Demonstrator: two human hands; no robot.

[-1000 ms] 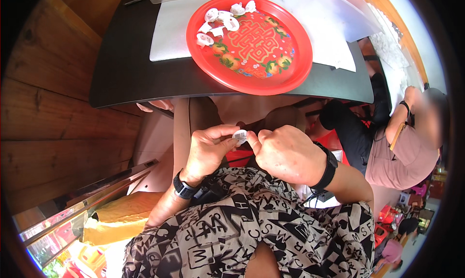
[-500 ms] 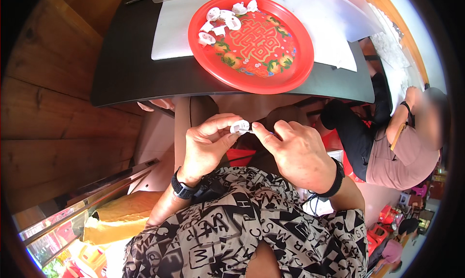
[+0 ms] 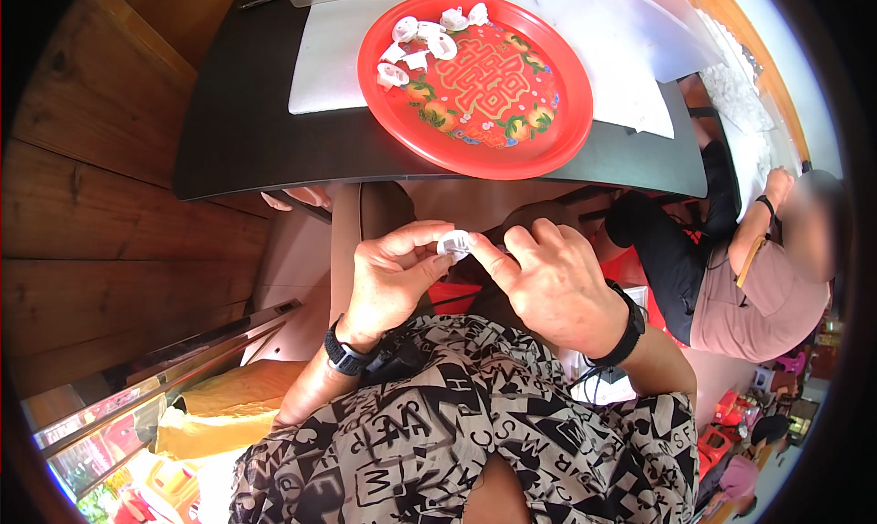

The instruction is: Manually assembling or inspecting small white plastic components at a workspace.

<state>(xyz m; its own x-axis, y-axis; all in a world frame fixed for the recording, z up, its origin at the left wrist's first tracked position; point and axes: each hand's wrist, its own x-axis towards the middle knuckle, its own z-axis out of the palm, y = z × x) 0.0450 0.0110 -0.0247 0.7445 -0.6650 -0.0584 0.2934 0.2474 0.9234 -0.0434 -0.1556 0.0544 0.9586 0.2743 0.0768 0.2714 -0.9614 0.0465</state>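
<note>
Thumb and fingers of my left hand (image 3: 395,273) pinch a small round white plastic piece (image 3: 452,244) above my lap. The piece is tilted, with a recess or slot in its middle. My right hand (image 3: 562,291) comes in from the other side, its index fingertip against the piece's edge and its other fingers curled. Mostly hidden by those fingers is a thin metal tool, which showed beside the index finger a moment ago. Beyond my hands, several similar white plastic pieces (image 3: 442,47) lie at the left side of a red round tray (image 3: 571,113) with a fruit pattern.
The tray rests partly on white sheets (image 3: 329,58) on a dark table (image 3: 265,140), overhanging its near edge slightly. A wooden panelled wall (image 3: 119,213) stands at left. Another person (image 3: 758,296) sits at right by a further table. A metal rail (image 3: 174,359) runs at lower left.
My right hand has rolled a little, its knuckles rising, and the thin tool's shaft has gone from sight. The white piece has turned slightly in my left fingers, its face now showing more.
</note>
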